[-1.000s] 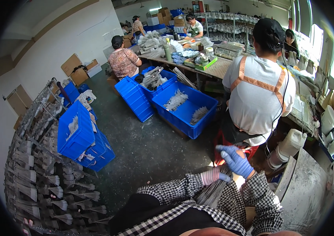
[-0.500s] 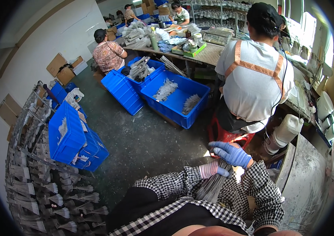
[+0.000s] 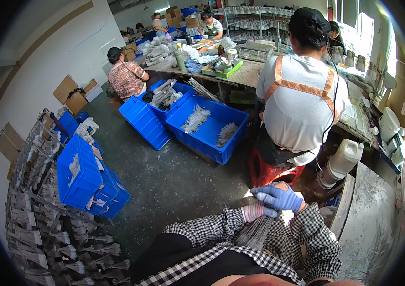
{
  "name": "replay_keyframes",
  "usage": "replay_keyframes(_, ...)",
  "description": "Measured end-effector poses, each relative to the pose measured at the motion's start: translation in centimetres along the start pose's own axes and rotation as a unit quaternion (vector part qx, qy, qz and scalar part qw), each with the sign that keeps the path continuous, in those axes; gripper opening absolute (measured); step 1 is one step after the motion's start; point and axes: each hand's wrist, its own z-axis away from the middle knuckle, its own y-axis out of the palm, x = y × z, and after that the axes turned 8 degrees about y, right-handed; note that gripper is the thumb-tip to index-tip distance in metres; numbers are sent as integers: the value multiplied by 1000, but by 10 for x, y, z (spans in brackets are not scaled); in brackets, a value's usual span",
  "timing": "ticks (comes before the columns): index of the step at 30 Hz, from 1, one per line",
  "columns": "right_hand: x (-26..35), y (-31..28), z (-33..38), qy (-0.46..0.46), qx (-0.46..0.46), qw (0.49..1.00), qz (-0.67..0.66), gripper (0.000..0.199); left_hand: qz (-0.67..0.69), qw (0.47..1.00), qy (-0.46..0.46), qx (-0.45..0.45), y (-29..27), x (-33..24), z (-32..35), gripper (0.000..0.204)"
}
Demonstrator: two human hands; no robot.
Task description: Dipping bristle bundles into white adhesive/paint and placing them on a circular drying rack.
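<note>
A grey fibre bundle is gripped by both blue-gloved hands, hanging lengthwise just below them.

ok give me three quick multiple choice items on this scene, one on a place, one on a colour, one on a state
1. Where is the bundle of grey bristles?
A. in the gloved hands, over the lap
B. on the floor
C. on the bench

2. What colour is the stool under the seated person ahead?
A. green
B. red
C. white

3. How are the left hand and right hand?
A. spread apart
B. hanging empty
C. close together at the bundle's top

Answers: 1 A, bristles fan down from the gloves; 2 B, red legs show; 3 C, the gloves overlap there.
</note>
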Motion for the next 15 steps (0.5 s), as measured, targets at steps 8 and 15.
replay_keyframes(8, 14, -27, -17, 200, 197, 916, -288, 63, 31, 994, -49, 91, 21, -41, 0, 43)
replay_keyframes(15, 28, -32, -25, 204, 233, 902, -302, 70, 55, 996, -49, 51, 20, -19, -5, 56)
